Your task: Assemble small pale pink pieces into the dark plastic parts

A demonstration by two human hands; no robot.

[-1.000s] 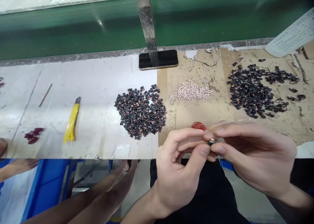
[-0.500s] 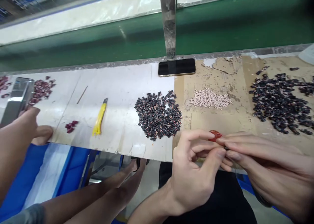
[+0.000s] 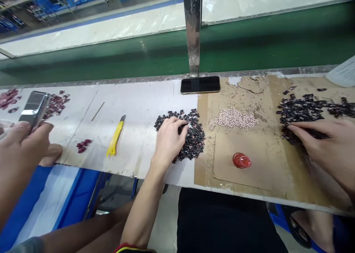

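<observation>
Pick-up step: the left hand (image 3: 169,134) is set on the central heap of small black plastic parts (image 3: 194,142) and the right hand (image 3: 324,145) on the right-hand heap of similar black parts (image 3: 302,107); the hands are held wide apart, any grip cannot be told, and a single piece from each is judged to need pinching free.

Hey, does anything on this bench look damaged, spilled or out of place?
The cardboard mat is torn and peeling along its far edge, right of the phone. A few dark pieces lie scattered beyond the right-hand pile. Nothing else stands out.

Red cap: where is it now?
Head view, right of centre: the red cap lies on the cardboard, on the near side of the pale pile, between the left hand and the right hand, touching neither.
</observation>
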